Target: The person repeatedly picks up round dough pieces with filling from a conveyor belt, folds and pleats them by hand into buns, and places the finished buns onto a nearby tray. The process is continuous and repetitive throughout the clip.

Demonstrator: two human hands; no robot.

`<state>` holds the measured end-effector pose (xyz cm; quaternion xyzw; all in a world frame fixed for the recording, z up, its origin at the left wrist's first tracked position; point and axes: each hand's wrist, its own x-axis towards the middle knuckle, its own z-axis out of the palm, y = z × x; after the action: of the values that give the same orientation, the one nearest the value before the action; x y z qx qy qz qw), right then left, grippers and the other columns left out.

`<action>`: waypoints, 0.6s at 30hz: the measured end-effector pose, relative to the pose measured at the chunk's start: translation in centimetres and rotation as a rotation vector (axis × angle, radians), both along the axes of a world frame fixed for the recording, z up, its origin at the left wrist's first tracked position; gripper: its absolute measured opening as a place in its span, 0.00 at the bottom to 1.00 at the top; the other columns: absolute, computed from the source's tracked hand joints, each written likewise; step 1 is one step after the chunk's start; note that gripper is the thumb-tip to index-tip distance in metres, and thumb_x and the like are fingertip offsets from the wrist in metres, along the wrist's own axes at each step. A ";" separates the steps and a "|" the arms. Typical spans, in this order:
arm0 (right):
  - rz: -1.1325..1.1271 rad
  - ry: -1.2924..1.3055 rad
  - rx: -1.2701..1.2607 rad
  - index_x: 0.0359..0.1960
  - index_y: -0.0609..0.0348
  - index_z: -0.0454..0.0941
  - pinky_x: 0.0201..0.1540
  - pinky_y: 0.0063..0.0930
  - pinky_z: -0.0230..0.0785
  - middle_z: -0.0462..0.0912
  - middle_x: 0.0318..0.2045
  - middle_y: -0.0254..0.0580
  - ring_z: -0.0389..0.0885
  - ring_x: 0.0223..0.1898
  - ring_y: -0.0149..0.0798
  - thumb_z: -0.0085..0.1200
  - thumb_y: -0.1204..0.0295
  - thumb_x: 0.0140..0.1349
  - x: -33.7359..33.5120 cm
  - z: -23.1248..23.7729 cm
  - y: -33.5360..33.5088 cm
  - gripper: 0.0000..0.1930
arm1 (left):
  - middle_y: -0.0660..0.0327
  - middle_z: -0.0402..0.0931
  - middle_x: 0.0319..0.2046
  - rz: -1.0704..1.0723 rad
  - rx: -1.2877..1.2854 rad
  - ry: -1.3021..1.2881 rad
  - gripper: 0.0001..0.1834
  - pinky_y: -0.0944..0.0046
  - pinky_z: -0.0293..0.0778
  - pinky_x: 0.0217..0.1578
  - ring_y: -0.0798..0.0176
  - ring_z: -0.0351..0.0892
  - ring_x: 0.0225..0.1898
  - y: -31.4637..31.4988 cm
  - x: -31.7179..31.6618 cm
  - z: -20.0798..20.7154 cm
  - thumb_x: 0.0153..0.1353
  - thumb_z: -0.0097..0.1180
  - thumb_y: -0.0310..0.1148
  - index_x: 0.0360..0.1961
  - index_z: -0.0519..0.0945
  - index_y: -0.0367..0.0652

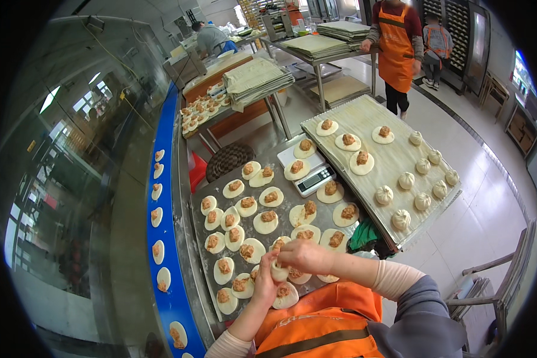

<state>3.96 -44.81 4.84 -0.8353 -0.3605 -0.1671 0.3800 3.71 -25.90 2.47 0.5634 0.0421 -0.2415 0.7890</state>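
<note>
Low over the metal table, my left hand (265, 285) cups a filled dough wrapper (278, 272), its pale side showing between my hands. My right hand (306, 256) pinches the top edge of that same wrapper. Flat dough rounds with meat filling (265, 222) cover the table around and beyond my hands, and one filled round (286, 296) lies just below them. On the tray at the right sit several pleated, closed buns (401, 219) and several filled flat rounds (361, 162).
A blue conveyor belt (174, 238) carrying filled rounds runs along the left. A digital scale (316, 180) stands on the table, with the lined tray (364, 114) beside it. Stacked cloth-covered boards (258, 80) stand farther back. A person in an orange apron (395, 53) stands beyond the tray.
</note>
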 end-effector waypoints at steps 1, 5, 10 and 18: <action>-0.023 0.007 -0.010 0.37 0.59 0.78 0.36 0.40 0.72 0.78 0.32 0.42 0.79 0.34 0.50 0.60 0.74 0.52 0.3 0.8 -0.3 0.10 | 0.66 0.75 0.37 -0.022 -0.002 -0.040 0.28 0.72 0.70 0.29 0.74 0.74 0.32 0.2 0.3 -0.5 0.74 0.33 0.57 0.54 0.72 0.45; -0.091 0.193 0.243 0.44 0.58 0.75 0.35 0.41 0.73 0.79 0.31 0.45 0.80 0.34 0.52 0.60 0.77 0.55 1.1 1.0 -0.4 0.14 | 0.67 0.76 0.35 0.000 0.331 -0.272 0.27 0.72 0.69 0.26 0.75 0.71 0.29 -1.2 2.1 -0.4 0.76 0.31 0.52 0.49 0.77 0.42; -0.156 0.022 0.009 0.31 0.59 0.77 0.33 0.40 0.71 0.75 0.27 0.44 0.76 0.30 0.51 0.60 0.79 0.52 1.6 2.2 -1.5 0.06 | 0.62 0.76 0.40 -0.070 0.008 -0.316 0.33 0.72 0.67 0.19 0.71 0.75 0.29 -2.0 2.1 0.8 0.73 0.30 0.60 0.62 0.64 0.43; -0.033 0.134 0.058 0.34 0.58 0.73 0.34 0.39 0.70 0.75 0.29 0.41 0.77 0.32 0.48 0.62 0.77 0.52 1.6 2.6 0.8 0.10 | 0.67 0.71 0.21 -0.104 0.088 -0.175 0.33 0.73 0.58 0.14 0.73 0.67 0.15 0.3 2.7 0.6 0.72 0.29 0.63 0.45 0.73 0.42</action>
<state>5.54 -44.01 7.43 -0.8392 -0.3155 -0.1273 0.4243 6.46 -25.64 3.04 0.6180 -0.0456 -0.2298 0.7505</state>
